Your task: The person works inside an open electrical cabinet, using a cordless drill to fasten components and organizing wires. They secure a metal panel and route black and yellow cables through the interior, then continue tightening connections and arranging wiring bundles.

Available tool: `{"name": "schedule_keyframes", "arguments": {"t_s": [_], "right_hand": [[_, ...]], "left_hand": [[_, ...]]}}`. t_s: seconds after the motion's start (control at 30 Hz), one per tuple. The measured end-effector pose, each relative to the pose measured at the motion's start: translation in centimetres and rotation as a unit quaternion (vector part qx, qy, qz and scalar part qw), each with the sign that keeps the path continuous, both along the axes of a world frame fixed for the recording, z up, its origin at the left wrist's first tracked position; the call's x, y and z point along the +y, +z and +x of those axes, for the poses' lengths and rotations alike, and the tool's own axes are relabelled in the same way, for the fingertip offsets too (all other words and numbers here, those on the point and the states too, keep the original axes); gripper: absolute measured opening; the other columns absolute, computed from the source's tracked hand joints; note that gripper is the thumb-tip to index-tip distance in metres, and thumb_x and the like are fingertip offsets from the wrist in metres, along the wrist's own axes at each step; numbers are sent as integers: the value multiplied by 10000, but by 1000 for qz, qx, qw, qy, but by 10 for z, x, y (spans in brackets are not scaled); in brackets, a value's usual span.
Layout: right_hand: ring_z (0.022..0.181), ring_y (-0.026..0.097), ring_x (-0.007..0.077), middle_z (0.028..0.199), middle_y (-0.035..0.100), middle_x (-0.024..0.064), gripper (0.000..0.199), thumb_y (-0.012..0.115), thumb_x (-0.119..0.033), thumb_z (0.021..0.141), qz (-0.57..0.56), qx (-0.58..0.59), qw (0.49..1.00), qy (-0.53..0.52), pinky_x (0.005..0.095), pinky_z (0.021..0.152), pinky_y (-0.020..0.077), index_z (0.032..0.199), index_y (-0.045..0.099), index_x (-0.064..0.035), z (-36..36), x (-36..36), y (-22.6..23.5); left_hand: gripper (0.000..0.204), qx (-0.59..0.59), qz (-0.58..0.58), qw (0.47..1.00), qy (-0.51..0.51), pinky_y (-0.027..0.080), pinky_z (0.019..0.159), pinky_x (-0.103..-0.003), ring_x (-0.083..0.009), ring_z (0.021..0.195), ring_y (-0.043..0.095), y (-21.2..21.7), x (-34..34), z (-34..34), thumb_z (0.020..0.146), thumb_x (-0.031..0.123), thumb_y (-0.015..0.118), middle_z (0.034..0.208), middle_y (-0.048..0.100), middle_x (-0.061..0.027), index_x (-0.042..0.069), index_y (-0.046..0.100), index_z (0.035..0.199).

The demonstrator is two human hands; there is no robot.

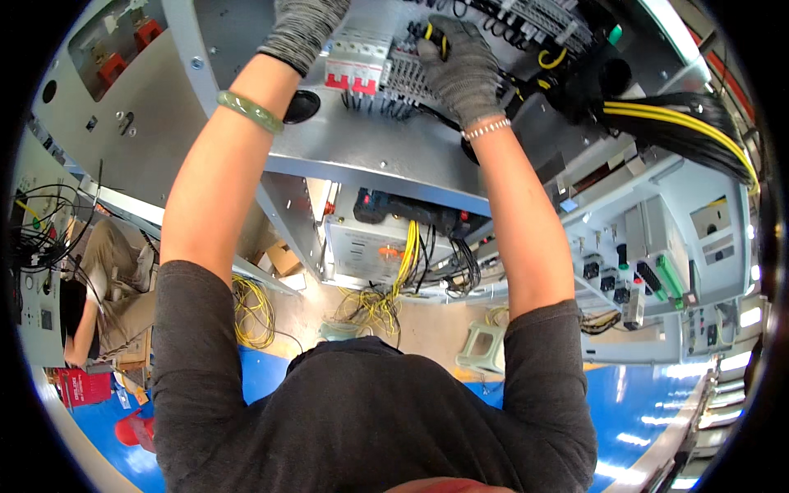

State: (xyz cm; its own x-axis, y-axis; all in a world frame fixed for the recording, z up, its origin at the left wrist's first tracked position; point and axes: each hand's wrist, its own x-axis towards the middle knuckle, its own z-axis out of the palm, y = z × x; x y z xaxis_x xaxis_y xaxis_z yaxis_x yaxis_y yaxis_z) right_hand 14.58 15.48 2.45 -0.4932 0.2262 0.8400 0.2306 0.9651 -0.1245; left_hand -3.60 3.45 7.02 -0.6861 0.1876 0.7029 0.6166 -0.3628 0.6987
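Grey sheet-metal cabinet panels [362, 148] fill the workshop above a blue floor [633, 403], where yellow wire coils [251, 312] lie loose. Your left hand [306, 29] runs out of the top edge, so whether it holds anything cannot be told. Your right hand [464, 70], gloved and raised, is closed around a black-and-yellow tool handle [436, 37] whose tip is hidden among the grey terminal blocks [407, 78], just beside the red-tabbed breakers [355, 70]. Another person [107, 304] crouches far left.

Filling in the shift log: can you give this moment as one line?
left hand: gloved, on breaker block | right hand: gloved, grips yellow-black tool at terminal row | cabinet panel
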Motion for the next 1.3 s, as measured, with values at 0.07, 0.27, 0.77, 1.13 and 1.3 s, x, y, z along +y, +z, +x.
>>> {"name": "schedule_keyframes", "arguments": {"t_s": [0.07,0.27,0.77,1.13,1.3], "right_hand": [[1082,612,342,1167,641,173,456,732,-316,815,-18,21,999,30,424,954,481,1186,639,-67,16,-2,-5],[1029,620,273,1160,634,173,395,707,-250,890,-394,376,838,21,355,982,454,1145,608,34,75,-7,-66],[922,660,265,1021,715,152,412,761,-296,844,-406,368,819,-171,354,859,507,1091,675,21,65,41,-34],[1107,622,370,1174,646,251,537,671,-399,880,-257,23,919,-297,421,956,480,1211,575,13,93,2,-72],[1107,626,376,1171,646,246,583,627,-446,893,-261,-215,878,-340,453,945,494,1230,533,20,102,-3,-77]], "left_hand": [[304,-4,-9,1000,-6,512,703,-309,-164,769,597,-1,1,-1,808,65,781,863,646,-66,17,556,1007],[293,10,-17,1000,6,484,644,-291,-142,719,572,-3,-4,-12,804,78,780,831,646,-58,12,562,987],[255,59,-4,997,40,476,678,-300,-146,716,562,-6,6,-12,806,75,785,828,640,-33,28,574,941],[347,36,0,991,127,468,665,-331,-160,690,520,-2,3,-4,785,168,821,770,572,-25,52,516,902],[310,49,21,997,62,466,642,-312,-146,676,526,-2,8,-9,801,134,806,759,574,-8,53,522,894]]}}
